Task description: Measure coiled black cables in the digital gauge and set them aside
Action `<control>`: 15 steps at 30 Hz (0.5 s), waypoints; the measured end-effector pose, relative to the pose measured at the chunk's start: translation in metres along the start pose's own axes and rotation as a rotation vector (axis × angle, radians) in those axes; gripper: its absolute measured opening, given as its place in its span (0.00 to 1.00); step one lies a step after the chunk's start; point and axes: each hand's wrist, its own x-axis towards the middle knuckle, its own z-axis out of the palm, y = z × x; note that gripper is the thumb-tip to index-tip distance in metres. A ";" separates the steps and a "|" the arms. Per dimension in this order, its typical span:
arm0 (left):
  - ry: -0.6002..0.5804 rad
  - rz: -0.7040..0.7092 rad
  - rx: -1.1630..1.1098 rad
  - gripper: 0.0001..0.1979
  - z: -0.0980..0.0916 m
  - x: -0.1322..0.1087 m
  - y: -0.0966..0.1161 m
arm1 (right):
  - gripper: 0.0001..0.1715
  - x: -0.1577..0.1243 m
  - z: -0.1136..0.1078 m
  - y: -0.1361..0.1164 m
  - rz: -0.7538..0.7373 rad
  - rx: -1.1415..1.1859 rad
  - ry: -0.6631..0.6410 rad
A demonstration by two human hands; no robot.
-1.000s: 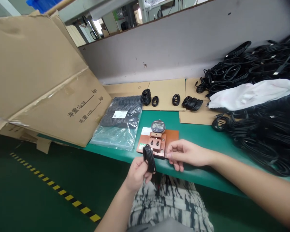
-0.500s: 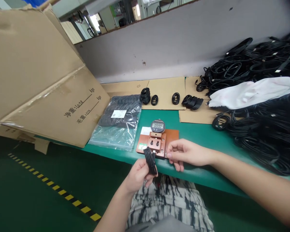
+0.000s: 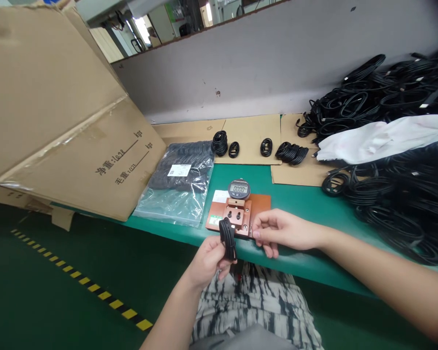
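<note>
My left hand is closed around a coiled black cable, held upright over the front edge of the green table. Directly behind the coil sits a copper-coloured measuring fixture with a round digital gauge that reads zero. The coil hides part of the fixture's front, and whether a cable end touches it I cannot tell. At the fixture's front right corner is my right hand, its thumb and forefinger pinched together. What those fingertips hold, if anything, is too small to make out.
A clear bag of black coils lies left of the fixture, beside a large cardboard box. Coiled cables stand on cardboard sheets at the back. On the right, a white cloth lies over a heap of black cables.
The coil in my left hand has risen slightly and turned, covering the cable part that showed beside it. My right hand stays at the fixture's corner.
</note>
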 end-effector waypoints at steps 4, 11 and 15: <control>0.034 -0.015 -0.002 0.21 0.003 0.001 0.002 | 0.21 0.000 0.000 0.000 0.001 -0.012 -0.007; 0.095 -0.056 -0.019 0.22 0.010 0.001 0.008 | 0.23 -0.001 0.003 -0.006 0.004 -0.029 0.004; 0.128 -0.057 -0.041 0.20 0.011 0.001 0.007 | 0.23 -0.001 0.002 -0.005 0.000 -0.029 0.003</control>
